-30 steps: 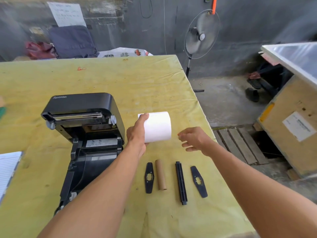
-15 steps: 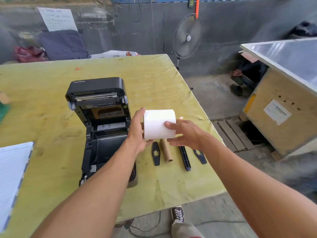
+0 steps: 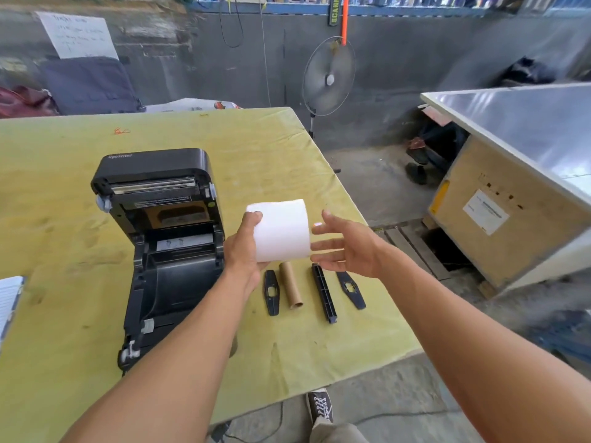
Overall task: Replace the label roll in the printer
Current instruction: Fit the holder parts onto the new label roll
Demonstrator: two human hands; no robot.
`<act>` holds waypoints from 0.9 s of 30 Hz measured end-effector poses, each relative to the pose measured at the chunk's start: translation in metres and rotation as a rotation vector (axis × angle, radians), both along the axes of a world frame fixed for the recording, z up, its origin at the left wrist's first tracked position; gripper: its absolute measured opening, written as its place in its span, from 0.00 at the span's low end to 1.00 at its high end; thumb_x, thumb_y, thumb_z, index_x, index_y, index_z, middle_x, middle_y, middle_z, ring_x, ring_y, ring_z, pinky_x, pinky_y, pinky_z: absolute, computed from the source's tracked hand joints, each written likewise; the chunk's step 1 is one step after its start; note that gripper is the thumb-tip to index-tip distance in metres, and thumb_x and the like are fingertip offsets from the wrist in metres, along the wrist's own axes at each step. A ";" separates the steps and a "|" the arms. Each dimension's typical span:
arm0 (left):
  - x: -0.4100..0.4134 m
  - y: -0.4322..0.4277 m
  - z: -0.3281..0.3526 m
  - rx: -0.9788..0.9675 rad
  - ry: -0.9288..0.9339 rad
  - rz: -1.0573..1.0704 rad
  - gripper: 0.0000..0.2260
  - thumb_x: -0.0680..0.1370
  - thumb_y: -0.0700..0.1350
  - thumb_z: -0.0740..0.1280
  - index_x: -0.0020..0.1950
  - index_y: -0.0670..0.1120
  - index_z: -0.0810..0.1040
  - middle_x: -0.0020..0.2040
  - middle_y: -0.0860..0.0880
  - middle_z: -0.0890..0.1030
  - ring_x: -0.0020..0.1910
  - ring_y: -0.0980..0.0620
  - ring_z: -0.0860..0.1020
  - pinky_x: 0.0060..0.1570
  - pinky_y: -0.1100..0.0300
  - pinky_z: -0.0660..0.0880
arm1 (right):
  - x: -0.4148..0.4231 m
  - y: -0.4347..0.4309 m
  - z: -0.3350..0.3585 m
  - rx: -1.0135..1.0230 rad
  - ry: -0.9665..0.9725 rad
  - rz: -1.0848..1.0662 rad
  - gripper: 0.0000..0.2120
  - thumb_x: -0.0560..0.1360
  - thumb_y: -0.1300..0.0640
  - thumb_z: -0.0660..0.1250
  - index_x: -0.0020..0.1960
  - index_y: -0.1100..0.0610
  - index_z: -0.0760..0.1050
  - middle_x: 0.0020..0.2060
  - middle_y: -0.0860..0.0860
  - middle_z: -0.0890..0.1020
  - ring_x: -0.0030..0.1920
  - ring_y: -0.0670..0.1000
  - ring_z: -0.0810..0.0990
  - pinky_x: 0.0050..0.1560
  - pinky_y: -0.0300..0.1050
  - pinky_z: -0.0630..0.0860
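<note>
A black label printer [image 3: 166,251] stands on the yellow table [image 3: 64,203] with its lid raised and its roll bay bare. My left hand [image 3: 243,251] grips a full white label roll [image 3: 281,230] by its left end, held in the air just right of the printer. My right hand [image 3: 347,247] hovers at the roll's right end with fingers spread, holding nothing. Below the roll lie an empty cardboard core [image 3: 290,284], a black spindle bar [image 3: 323,292] and two black roll guides [image 3: 271,290] [image 3: 351,289].
A white pad [image 3: 9,298] pokes in at the left table edge. Right of the table are a floor gap, a wooden pallet [image 3: 412,247] and a wooden crate with a metal top [image 3: 511,199]. A standing fan [image 3: 329,78] is behind. My shoe [image 3: 319,407] shows below.
My right hand, which touched the roll's right end half a second ago, has come off it and opened. The left hand still holds the roll.
</note>
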State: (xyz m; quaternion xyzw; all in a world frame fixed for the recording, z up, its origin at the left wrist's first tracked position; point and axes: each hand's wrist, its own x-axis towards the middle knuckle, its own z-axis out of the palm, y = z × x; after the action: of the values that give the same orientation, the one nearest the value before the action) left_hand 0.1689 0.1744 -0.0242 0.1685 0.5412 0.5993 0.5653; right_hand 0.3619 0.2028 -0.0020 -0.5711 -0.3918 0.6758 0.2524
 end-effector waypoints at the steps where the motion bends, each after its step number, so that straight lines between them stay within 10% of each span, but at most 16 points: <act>1: -0.001 0.005 -0.003 -0.011 -0.009 0.011 0.07 0.75 0.49 0.69 0.48 0.47 0.77 0.45 0.45 0.80 0.41 0.45 0.80 0.42 0.53 0.75 | 0.002 0.006 -0.008 0.039 -0.104 -0.034 0.21 0.79 0.43 0.66 0.58 0.61 0.79 0.51 0.61 0.82 0.41 0.57 0.86 0.45 0.51 0.83; 6: -0.004 0.028 -0.014 -0.069 -0.051 0.052 0.19 0.66 0.55 0.70 0.53 0.49 0.77 0.48 0.46 0.81 0.44 0.44 0.80 0.44 0.50 0.76 | -0.005 0.026 -0.066 0.289 -0.837 0.305 0.09 0.77 0.58 0.67 0.52 0.64 0.77 0.44 0.60 0.82 0.39 0.59 0.80 0.47 0.55 0.82; 11: -0.011 0.046 -0.032 -0.128 -0.037 0.096 0.10 0.73 0.53 0.69 0.51 0.51 0.77 0.48 0.46 0.81 0.46 0.44 0.80 0.48 0.49 0.75 | -0.021 0.036 -0.104 0.388 -1.047 0.581 0.11 0.76 0.56 0.65 0.55 0.60 0.70 0.47 0.57 0.76 0.43 0.59 0.74 0.40 0.48 0.71; 21: -0.016 0.066 -0.045 -0.161 -0.078 0.132 0.18 0.67 0.58 0.70 0.54 0.53 0.77 0.48 0.47 0.82 0.46 0.44 0.81 0.38 0.54 0.76 | -0.018 0.073 -0.107 0.245 -0.847 0.432 0.13 0.73 0.59 0.69 0.56 0.62 0.75 0.50 0.60 0.81 0.49 0.62 0.82 0.46 0.51 0.79; 27: -0.016 0.070 -0.040 -0.159 -0.084 0.158 0.19 0.68 0.58 0.70 0.55 0.51 0.77 0.51 0.46 0.82 0.47 0.44 0.81 0.41 0.51 0.77 | -0.006 0.102 -0.066 0.190 -0.464 -0.103 0.08 0.73 0.63 0.73 0.42 0.58 0.73 0.41 0.62 0.83 0.40 0.61 0.85 0.47 0.60 0.84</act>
State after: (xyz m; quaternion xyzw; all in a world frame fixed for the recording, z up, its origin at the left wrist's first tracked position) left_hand 0.1528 0.2447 -0.0640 0.0549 0.5744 0.6038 0.5499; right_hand 0.3559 0.3046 -0.0676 -0.7038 -0.4713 0.4729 0.2426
